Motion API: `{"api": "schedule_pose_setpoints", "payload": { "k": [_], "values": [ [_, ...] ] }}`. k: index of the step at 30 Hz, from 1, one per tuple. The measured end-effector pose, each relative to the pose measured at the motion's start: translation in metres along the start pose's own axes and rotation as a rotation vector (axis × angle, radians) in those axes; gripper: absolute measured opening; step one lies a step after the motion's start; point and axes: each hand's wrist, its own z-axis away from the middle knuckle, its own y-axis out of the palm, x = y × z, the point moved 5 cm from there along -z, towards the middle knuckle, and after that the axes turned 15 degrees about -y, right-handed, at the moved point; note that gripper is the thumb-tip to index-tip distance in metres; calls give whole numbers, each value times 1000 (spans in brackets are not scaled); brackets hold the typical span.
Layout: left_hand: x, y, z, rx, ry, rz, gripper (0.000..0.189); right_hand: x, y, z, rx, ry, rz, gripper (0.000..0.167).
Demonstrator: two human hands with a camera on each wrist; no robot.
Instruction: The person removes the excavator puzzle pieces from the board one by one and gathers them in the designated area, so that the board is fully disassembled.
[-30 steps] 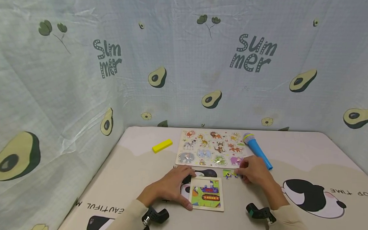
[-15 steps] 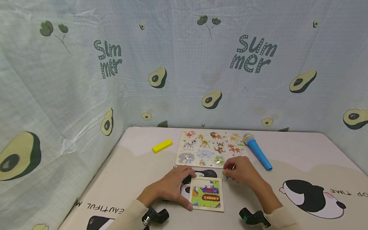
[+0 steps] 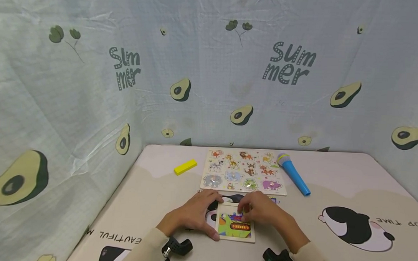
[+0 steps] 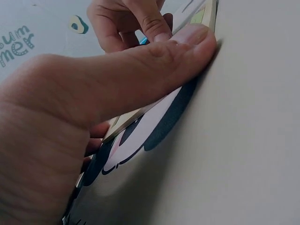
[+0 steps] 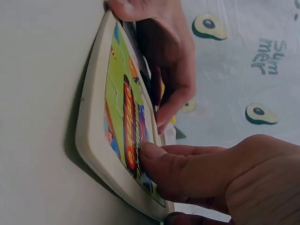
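A small wooden jigsaw puzzle point(image 3: 229, 230) with a pale frame lies on the table, its picture a colourful tracked vehicle on green. My left hand point(image 3: 192, 212) holds the puzzle by its left side, thumb at the near corner and fingers at the far corner. Over the puzzle's upper right part, my right hand point(image 3: 261, 209) pinches a puzzle piece, mostly hidden behind the fingers. In the right wrist view the right thumb point(image 5: 157, 157) is right at the picture surface. Another loose puzzle piece point(image 3: 273, 200) shows partly behind the right hand.
A larger animal peg puzzle board point(image 3: 240, 177) lies just beyond the hands. To its right is a blue toy microphone point(image 3: 295, 175), to its left a yellow block point(image 3: 185, 167). Patterned cloth point(image 3: 211, 69) hangs behind the table and along its left side.
My right hand has picked up a puzzle piece near the animal board and brought it left and nearer, over the small puzzle. The left hand has stayed on the frame.
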Motion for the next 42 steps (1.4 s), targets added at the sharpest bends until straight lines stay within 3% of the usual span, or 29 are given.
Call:
{"api": "schedule_pose_setpoints", "payload": {
  "k": [5,14,23,26,32,37,42],
  "values": [
    [4,0,5,3,-24,2,94,3,7,-4,-2,-3,33,16],
    [3,0,5,-4,-8,3,94,6,6,-4,-38,-8,71,25],
    [1,-3,5,-11,-7,5,94,5,2,-3,-37,0,-24,27],
    [1,-2,5,-12,2,6,93,1,-3,0,-51,-3,-64,25],
    [-3,1,3,-15,25,-6,92,-9,-21,14,-94,-57,-158,4],
    [-4,1,2,-10,21,-7,93,-21,-38,27,-139,-35,-144,14],
    [-4,0,2,-12,16,-14,93,-35,-52,35,-200,35,-118,12]
  ]
}}
